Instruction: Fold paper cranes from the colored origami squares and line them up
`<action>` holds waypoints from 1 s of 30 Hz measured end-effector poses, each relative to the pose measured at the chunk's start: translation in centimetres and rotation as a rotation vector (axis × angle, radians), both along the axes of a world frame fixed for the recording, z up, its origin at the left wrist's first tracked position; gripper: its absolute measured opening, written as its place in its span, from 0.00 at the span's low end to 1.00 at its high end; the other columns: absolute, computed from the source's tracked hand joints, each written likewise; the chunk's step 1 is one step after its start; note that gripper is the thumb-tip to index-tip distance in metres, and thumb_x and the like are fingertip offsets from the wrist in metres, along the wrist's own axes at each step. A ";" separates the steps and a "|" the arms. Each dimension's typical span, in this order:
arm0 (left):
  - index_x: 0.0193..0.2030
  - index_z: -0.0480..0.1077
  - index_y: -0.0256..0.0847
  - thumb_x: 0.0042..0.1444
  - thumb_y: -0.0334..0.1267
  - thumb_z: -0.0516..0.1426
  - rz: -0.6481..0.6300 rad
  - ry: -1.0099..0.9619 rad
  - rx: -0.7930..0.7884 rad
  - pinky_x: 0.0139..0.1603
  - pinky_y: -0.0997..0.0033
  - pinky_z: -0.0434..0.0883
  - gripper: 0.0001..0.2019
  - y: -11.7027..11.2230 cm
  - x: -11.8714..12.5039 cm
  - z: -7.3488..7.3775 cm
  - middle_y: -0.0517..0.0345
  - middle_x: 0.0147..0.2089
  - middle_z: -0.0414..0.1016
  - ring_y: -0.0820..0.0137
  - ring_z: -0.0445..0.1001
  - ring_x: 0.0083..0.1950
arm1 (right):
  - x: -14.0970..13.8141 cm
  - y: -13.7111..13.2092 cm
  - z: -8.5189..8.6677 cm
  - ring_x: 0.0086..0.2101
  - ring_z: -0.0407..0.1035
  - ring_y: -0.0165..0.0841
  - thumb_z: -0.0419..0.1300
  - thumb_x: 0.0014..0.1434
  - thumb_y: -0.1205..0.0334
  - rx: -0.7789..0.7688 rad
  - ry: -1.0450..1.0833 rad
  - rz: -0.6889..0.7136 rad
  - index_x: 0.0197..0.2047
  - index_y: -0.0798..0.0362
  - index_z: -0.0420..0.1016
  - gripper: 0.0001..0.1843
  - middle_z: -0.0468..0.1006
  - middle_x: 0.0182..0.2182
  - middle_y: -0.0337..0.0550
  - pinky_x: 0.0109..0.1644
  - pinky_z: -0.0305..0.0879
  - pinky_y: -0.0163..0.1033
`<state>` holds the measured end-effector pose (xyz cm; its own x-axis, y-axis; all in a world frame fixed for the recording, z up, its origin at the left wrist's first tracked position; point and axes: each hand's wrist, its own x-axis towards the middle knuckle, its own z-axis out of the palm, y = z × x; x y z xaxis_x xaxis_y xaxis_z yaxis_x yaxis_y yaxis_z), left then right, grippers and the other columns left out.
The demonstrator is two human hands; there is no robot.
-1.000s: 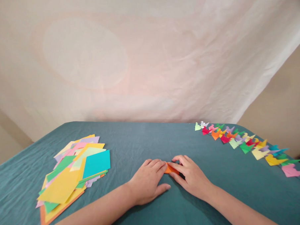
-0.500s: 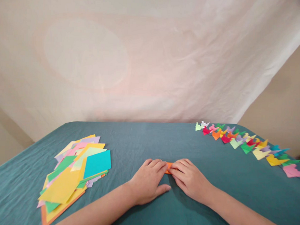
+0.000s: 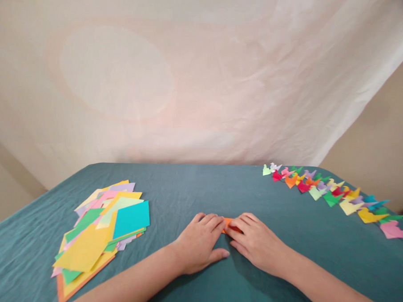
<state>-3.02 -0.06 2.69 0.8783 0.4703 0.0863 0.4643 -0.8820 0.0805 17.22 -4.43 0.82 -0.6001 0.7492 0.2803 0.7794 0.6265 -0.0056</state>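
A small piece of folded orange origami paper [image 3: 228,221] lies on the teal cloth, mostly hidden under fingers. My left hand [image 3: 202,242] holds its left end down with the fingertips, the fingers close together and the thumb stretched out on the cloth. From the other side my right hand [image 3: 253,240] grips the right end between bent fingers. Only a short strip of orange shows in the gap between both hands. Its exact folds cannot be made out.
At the left lies a loose pile of coloured paper sheets [image 3: 83,248], a blue sheet [image 3: 131,219] on top. Several folded paper birds [image 3: 333,198] stand in rows along the right rear of the teal-covered table [image 3: 186,186]. A pale cloth [image 3: 204,80] hangs behind.
The fingers of my right hand have shifted slightly on the orange paper, uncovering a darker orange part beneath them. My left hand stays in place.
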 end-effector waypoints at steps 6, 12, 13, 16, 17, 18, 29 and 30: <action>0.60 0.56 0.38 0.60 0.55 0.45 -0.004 0.011 0.016 0.59 0.61 0.53 0.28 -0.1 0.0 0.1 0.50 0.59 0.61 0.61 0.58 0.59 | -0.1 -0.4 1.0 0.44 0.64 0.38 0.56 0.59 0.60 -0.041 -0.017 0.009 0.47 0.52 0.69 0.13 0.71 0.41 0.46 0.49 0.58 0.47; 0.60 0.55 0.38 0.60 0.55 0.45 -0.002 0.017 0.029 0.59 0.61 0.53 0.28 0.0 0.1 0.1 0.50 0.59 0.61 0.61 0.57 0.59 | -0.1 -0.8 1.2 0.45 0.63 0.39 0.57 0.58 0.58 -0.103 0.001 -0.013 0.50 0.50 0.69 0.16 0.71 0.43 0.46 0.50 0.57 0.48; 0.60 0.55 0.38 0.60 0.55 0.45 -0.003 0.019 0.030 0.59 0.61 0.53 0.28 0.0 0.1 0.1 0.50 0.59 0.60 0.60 0.57 0.59 | -0.1 -0.8 1.2 0.45 0.63 0.39 0.57 0.58 0.58 -0.107 0.005 -0.017 0.49 0.51 0.69 0.16 0.71 0.43 0.46 0.50 0.57 0.48; 0.60 0.55 0.38 0.60 0.55 0.44 -0.005 0.024 0.027 0.59 0.61 0.53 0.28 0.0 0.0 0.1 0.50 0.59 0.60 0.60 0.57 0.60 | -0.1 -0.9 1.2 0.45 0.64 0.38 0.57 0.58 0.58 -0.116 0.012 -0.024 0.48 0.51 0.70 0.14 0.71 0.42 0.46 0.51 0.57 0.47; 0.60 0.55 0.38 0.60 0.55 0.44 -0.006 0.024 0.026 0.59 0.61 0.53 0.28 0.1 0.0 0.0 0.50 0.59 0.60 0.60 0.57 0.60 | -0.2 -0.9 1.2 0.44 0.64 0.38 0.56 0.59 0.57 -0.121 0.013 -0.025 0.47 0.52 0.71 0.14 0.72 0.42 0.45 0.51 0.57 0.47; 0.60 0.55 0.38 0.60 0.55 0.44 -0.008 0.025 0.025 0.59 0.61 0.53 0.28 0.1 0.0 0.0 0.50 0.59 0.60 0.60 0.57 0.60 | -0.2 -0.9 1.3 0.44 0.64 0.38 0.56 0.59 0.57 -0.129 0.014 -0.028 0.46 0.52 0.72 0.13 0.72 0.42 0.45 0.51 0.57 0.46; 0.61 0.55 0.37 0.59 0.56 0.45 -0.004 0.019 0.017 0.60 0.61 0.52 0.30 0.1 -0.1 -0.3 0.50 0.59 0.61 0.61 0.56 0.60 | 0.2 -1.6 2.3 0.44 0.63 0.39 0.54 0.54 0.71 -0.125 -0.088 -0.123 0.39 0.54 0.75 0.11 0.72 0.39 0.47 0.47 0.58 0.44; 0.61 0.55 0.37 0.59 0.56 0.45 -0.006 0.019 0.016 0.59 0.61 0.52 0.30 0.1 -0.1 -0.3 0.50 0.59 0.61 0.61 0.56 0.61 | 0.3 -1.6 2.3 0.43 0.63 0.39 0.54 0.53 0.72 -0.120 -0.104 -0.128 0.38 0.55 0.75 0.11 0.72 0.38 0.47 0.46 0.58 0.44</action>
